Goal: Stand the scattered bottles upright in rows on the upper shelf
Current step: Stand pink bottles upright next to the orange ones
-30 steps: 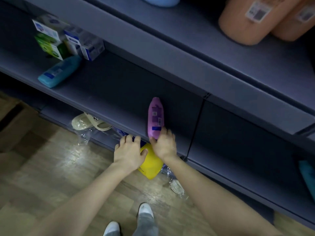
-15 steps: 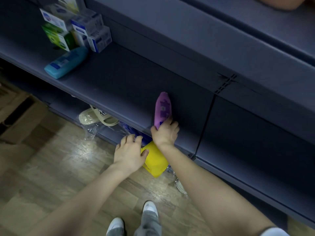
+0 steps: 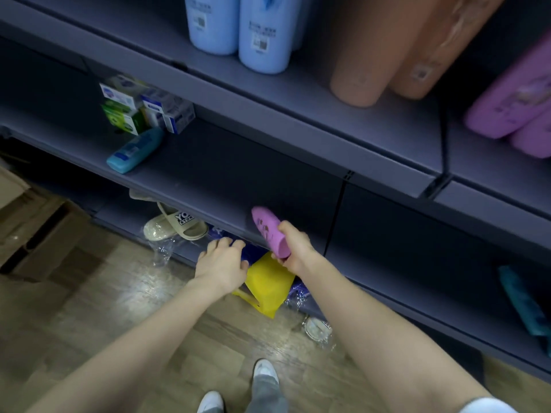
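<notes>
Purple smooth rounded bottle [image 3: 269,232] gripped by right hand [image 3: 296,248].

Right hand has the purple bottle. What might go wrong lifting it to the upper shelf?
The right hand grips the purple bottle near one end, so it may slip.
The upper shelf's front edge juts out above; the bottle may strike it.
The leaning purple bottles up there may topple if bumped.
</notes>
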`<state>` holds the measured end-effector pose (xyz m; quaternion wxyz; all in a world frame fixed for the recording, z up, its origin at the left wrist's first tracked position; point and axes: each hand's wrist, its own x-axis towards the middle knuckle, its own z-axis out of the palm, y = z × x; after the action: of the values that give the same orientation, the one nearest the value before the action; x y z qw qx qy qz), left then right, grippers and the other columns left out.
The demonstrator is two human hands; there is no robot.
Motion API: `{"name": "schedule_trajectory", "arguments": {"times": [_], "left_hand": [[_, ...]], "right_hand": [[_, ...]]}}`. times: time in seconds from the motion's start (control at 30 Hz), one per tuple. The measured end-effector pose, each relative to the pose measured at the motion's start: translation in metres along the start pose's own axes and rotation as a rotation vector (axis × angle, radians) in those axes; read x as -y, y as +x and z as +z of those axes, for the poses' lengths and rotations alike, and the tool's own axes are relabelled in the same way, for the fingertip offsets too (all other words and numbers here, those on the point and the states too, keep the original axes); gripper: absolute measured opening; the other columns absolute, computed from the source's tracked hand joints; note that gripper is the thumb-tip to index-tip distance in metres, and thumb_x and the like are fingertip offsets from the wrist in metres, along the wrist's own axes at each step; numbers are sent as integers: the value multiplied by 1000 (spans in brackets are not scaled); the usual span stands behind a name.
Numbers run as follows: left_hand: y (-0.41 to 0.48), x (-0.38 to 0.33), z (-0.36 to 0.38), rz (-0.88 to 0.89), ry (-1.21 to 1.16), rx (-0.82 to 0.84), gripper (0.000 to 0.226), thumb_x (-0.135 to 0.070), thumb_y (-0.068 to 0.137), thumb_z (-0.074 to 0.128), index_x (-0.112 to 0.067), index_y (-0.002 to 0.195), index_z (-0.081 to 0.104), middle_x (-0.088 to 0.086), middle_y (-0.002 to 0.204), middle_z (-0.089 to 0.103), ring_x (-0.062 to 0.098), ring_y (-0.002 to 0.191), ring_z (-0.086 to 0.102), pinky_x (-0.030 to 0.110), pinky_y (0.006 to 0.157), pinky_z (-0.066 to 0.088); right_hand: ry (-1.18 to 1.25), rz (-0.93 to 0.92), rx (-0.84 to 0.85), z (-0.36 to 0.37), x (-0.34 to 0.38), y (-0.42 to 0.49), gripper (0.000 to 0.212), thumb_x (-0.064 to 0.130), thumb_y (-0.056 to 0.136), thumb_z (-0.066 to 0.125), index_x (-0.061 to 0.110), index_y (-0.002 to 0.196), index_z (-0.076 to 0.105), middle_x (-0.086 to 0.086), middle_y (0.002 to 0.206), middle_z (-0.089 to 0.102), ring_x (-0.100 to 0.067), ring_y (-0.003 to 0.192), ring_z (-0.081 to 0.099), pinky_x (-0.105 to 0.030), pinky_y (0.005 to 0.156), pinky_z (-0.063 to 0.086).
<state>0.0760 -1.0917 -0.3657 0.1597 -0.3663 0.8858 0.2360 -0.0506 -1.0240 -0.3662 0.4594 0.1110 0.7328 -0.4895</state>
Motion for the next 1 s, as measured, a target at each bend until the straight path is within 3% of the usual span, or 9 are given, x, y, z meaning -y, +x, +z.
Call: {"name": "schedule_trajectory", "arguments": {"times": [0.13,0.23,0.33,0.43,0.53,0.6,0.7,0.8,1.0], "left_hand": [[-12,7,-15,-81,-193,60,39,-34,93,48,-16,128,53,10,131,54,31,123,45,37,101,40],[-25,2,-32,-153,-669,116,50,-36,92,57,-8,133,50,9,133,54,25,122,48,31,97,38],[-43,-12,-50,-165,-1049,191,60,-36,88,64,-13,138,42,5,135,51,23,123,47,37,92,37],[-59,-24,-66,-59,-1284,303,25,-30,90,62,-17,110,54,3,107,64,22,109,58,45,98,37],[-75,-41,-79,68,-1560,355,12,-19,92,56,-10,99,55,6,73,64,20,68,63,44,85,48],[-84,-55,-87,140,-1617,334,15,-16,92,55,-6,104,56,11,74,63,18,52,57,39,68,53],[-94,-75,-97,231,-1578,249,12,-13,95,52,-6,104,55,5,67,61,13,46,53,29,52,51],[-102,-95,-109,346,-1544,232,16,-11,94,53,-8,109,53,4,72,65,11,50,57,32,58,48],[-115,-140,-137,524,-1403,260,18,-7,90,59,-16,106,58,5,103,69,24,97,64,38,81,52]], "right_hand": [[56,27,122,-10,3,-39,43,32,89,48,1,118,55,-18,80,59,-21,52,48,-22,44,36],[122,24,250,-18,7,-69,35,31,87,41,4,98,60,-16,73,59,-20,53,47,-23,47,35],[182,-19,314,-24,13,-99,33,30,86,39,6,91,60,-14,69,60,-21,54,48,-24,50,35],[233,-54,333,-32,19,-123,32,31,85,39,7,88,60,-13,65,63,-22,54,49,-24,51,36],[290,-83,361,-43,24,-145,35,32,83,39,5,91,60,-18,72,65,-23,50,53,-20,46,42],[341,-119,380,-51,26,-157,37,31,83,38,4,94,61,-21,75,65,-24,49,55,-19,47,43],[353,-220,396,-67,29,-174,38,30,85,36,4,97,61,-19,77,67,-24,53,56,-26,53,40],[359,-300,384,-86,36,-195,34,26,86,36,5,96,61,-17,79,67,-27,61,60,-29,59,42],[302,-459,239,-132,55,-224,33,24,91,40,7,112,58,-14,98,63,-27,87,61,-33,69,50]]}}
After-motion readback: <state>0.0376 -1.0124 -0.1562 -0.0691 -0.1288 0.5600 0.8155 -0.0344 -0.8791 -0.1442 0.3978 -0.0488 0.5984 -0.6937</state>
